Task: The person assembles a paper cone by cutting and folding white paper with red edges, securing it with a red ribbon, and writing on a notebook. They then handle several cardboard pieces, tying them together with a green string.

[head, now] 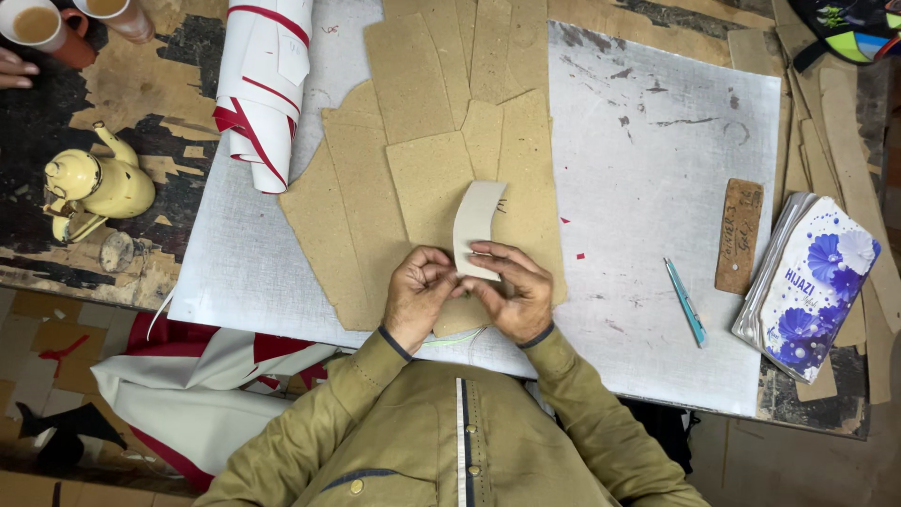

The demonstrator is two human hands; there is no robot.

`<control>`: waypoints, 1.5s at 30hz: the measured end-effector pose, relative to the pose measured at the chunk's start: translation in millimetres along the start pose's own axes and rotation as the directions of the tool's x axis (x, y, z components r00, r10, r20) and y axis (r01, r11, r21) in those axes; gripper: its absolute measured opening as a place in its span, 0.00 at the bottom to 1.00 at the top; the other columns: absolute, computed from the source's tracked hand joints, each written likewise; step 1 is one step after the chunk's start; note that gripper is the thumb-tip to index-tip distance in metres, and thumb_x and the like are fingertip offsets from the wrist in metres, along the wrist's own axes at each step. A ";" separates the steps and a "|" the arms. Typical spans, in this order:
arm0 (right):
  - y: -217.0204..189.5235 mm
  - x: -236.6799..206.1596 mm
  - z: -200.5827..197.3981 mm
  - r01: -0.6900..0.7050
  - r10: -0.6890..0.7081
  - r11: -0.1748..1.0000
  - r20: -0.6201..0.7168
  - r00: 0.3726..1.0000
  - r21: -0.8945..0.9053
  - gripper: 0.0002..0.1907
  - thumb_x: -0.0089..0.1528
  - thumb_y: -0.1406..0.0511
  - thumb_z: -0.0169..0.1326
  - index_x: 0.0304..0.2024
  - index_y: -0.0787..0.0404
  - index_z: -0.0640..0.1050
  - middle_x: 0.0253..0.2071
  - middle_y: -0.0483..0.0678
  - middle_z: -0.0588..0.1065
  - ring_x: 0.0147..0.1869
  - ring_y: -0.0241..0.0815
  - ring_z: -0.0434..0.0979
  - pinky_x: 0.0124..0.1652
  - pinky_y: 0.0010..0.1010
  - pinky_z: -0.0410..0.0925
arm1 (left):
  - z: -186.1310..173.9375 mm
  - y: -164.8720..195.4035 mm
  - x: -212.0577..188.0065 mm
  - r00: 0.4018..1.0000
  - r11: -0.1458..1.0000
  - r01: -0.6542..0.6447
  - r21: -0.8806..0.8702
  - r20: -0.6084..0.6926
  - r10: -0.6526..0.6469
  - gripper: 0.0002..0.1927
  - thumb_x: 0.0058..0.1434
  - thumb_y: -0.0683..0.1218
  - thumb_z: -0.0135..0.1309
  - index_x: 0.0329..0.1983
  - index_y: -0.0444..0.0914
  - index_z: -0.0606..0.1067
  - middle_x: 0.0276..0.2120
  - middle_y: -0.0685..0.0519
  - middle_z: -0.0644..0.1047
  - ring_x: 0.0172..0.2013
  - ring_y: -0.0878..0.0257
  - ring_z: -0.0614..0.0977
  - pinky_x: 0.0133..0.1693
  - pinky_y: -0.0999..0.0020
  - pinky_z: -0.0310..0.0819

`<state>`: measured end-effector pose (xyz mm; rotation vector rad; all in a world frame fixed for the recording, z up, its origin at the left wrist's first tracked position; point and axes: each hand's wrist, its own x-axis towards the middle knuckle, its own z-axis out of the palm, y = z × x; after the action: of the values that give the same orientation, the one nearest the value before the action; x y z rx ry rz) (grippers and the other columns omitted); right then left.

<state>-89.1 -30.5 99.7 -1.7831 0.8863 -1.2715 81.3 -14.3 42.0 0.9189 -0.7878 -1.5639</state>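
My left hand (418,296) and my right hand (511,291) meet at the near edge of a grey work board (657,188). Together they pinch the lower end of a small curved pale card piece (477,225), which stands up from my fingers. Under my hands lie several brown cardboard pattern pieces (375,207), overlapping in a fan across the board's middle.
A roll of white and red material (263,84) lies at the board's far left. A teal pen (686,300), a brown wooden block (739,235) and a floral packet (815,282) are at the right. A yellow teapot (94,188), cups (38,28) and another person's fingers (14,70) are far left.
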 end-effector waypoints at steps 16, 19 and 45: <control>14.5 -15.6 18.9 -0.365 0.385 0.878 -0.006 0.923 0.308 0.24 0.64 0.82 0.50 0.62 0.68 0.66 0.61 0.52 0.67 0.64 0.46 0.78 0.60 0.33 0.76 | -15.1 -9.8 1.7 0.996 0.996 0.084 0.009 0.005 -0.084 0.07 0.67 0.32 0.54 0.47 0.29 0.77 0.40 0.49 0.83 0.39 0.67 0.82 0.44 0.72 0.80; 10.2 -10.8 17.0 -0.421 0.428 0.883 0.013 0.904 0.208 0.29 0.59 0.83 0.53 0.63 0.68 0.65 0.63 0.52 0.63 0.64 0.44 0.75 0.57 0.33 0.75 | -17.8 -11.0 2.1 0.996 0.996 0.090 -0.004 -0.018 -0.090 0.08 0.69 0.34 0.50 0.49 0.30 0.77 0.40 0.49 0.83 0.39 0.68 0.82 0.43 0.73 0.78; 8.2 -11.7 9.2 -0.305 0.298 0.942 -0.071 0.952 -0.141 0.04 0.66 0.74 0.56 0.42 0.67 0.80 0.50 0.51 0.76 0.49 0.36 0.79 0.47 0.26 0.76 | -13.9 19.6 -13.3 0.954 0.827 -0.237 0.510 -0.039 0.297 0.31 0.55 0.33 0.64 0.53 0.34 0.57 0.42 0.45 0.75 0.41 0.61 0.80 0.38 0.72 0.79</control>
<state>-84.1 -22.6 85.6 -1.6554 1.2595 -1.0757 103.9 -4.8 54.4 1.2016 -1.2165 -1.0590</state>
